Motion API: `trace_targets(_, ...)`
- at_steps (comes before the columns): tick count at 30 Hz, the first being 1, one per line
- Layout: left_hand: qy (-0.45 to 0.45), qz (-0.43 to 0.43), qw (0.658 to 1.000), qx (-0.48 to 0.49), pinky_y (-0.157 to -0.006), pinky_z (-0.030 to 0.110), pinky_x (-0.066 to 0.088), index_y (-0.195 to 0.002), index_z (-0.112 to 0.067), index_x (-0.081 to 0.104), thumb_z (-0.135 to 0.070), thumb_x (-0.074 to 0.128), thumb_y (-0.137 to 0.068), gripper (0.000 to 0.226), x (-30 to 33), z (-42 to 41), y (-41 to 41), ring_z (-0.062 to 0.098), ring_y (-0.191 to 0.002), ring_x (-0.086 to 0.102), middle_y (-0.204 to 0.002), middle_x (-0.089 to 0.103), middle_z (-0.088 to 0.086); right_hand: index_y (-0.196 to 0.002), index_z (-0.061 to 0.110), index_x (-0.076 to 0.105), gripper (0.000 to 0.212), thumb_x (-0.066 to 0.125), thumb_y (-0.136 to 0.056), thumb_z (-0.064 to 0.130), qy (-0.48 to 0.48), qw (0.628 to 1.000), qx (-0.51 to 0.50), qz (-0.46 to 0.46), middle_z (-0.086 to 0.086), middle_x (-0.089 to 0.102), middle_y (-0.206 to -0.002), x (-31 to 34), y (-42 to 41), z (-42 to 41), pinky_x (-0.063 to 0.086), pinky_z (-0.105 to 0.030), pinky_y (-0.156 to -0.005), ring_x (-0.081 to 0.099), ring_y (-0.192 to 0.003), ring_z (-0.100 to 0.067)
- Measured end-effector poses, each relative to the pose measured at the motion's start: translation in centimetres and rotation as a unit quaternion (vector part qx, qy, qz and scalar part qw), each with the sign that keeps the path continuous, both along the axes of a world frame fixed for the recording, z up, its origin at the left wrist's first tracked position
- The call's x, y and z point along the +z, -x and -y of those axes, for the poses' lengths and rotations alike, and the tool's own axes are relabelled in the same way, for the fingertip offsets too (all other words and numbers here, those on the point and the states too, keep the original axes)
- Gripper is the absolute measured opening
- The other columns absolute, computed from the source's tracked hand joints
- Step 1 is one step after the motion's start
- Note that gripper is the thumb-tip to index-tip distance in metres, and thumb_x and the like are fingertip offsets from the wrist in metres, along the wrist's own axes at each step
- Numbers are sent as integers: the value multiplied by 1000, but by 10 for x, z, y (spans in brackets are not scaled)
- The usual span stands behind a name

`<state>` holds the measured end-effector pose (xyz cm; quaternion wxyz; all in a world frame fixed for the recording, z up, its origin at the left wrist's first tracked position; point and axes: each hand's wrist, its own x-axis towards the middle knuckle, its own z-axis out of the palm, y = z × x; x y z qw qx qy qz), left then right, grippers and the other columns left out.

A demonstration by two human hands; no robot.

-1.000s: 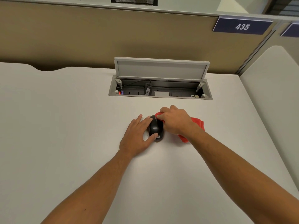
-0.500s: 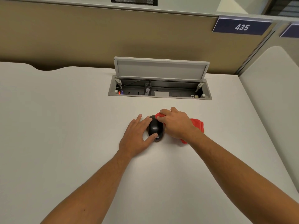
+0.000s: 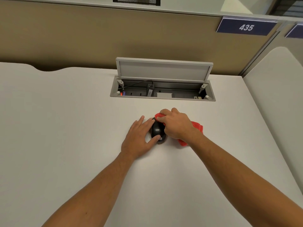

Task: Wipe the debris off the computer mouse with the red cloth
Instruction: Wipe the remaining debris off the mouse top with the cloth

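**Fingers of two hands meet on one mouse**

Fingers of the left hand (image 3: 139, 138) are spread open and lie against the left side of a single black mouse (image 3: 157, 129), with the thumb touching its near end, steadying it without closing around it. Fingers of the right hand (image 3: 176, 124) are curled shut on one red cloth (image 3: 196, 126), pressing a bunched part of it onto the far right side of the mouse. More of the cloth trails out from under the right wrist onto the desk.

One mouse and one cloth are in view, both near the middle of a plain white desk (image 3: 65, 128). A dark smudge shows at the near end of the mouse; whether it is debris or shadow cannot be told.

Behind the hands, well apart from them, one cable box (image 3: 211, 99) is sunk into the desk, its grey lid (image 3: 164, 70) standing open. Inside are one black plug (image 3: 150, 87) with a cord and a small red light. A tan partition (image 3: 82, 38) rises behind the desk, carrying a blue sign (image 3: 246, 27) reading 435. Both bare forearms reach in from the bottom edge, hiding part of the desk.
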<state>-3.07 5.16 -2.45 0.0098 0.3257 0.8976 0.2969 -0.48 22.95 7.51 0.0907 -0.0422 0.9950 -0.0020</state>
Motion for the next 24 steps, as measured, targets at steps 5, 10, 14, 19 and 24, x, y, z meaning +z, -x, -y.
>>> trace_targets(5, 0, -1, 1000, 1, -121, 33, 10, -149, -36, 30, -71, 39, -91, 69, -1, 0, 0, 12, -150, 14, -155, 37, -14, -126, 22, 58, 37, 56, -90, 30, -16, 999, -31, 8, -2, 51, -129, 3, 3, 4, 39, -30, -69, 46, -109, -23)
trace_targets(10, -2, -1, 1000, 2, -121, 32, 10, -149, -35, 31, -71, 40, -91, 68, -1, 0, 0, 11, -150, 14, -155, 38, -13, -124, 23, 60, 35, 57, -90, 27, 9, 998, -66, -10, -2, 51, -131, 5, 6, -1, 40, -32, -74, 46, -111, -24)
trace_targets(14, 3, 2, 1000, -1, -122, 34, 12, -151, -34, 30, -71, 40, -91, 70, -1, 0, 1, 11, -151, 13, -155, 36, -14, -129, 30, 58, 39, 53, -91, 22, 76, 997, -22, 20, 2, 46, -140, 3, 12, -2, 34, -32, -77, 44, -115, -24)
trace_targets(19, 8, 3, 1000, -1, -121, 33, 10, -151, -35, 30, -71, 40, -91, 70, 0, 0, 1, 11, -151, 12, -156, 36, -14, -129, 30, 59, 39, 55, -90, 27, 42, 998, -29, 46, 1, 49, -137, -2, 22, -1, 37, -33, -77, 45, -114, -24)
trace_targets(24, 0, -2, 1000, -2, -122, 34, 12, -149, -33, 32, -70, 40, -91, 69, 0, 0, 1, 12, -151, 13, -155, 38, -13, -122, 26, 63, 34, 57, -89, 31, 22, 997, -55, 46, -2, 54, -123, -2, 26, -1, 46, -37, -79, 50, -102, -23)
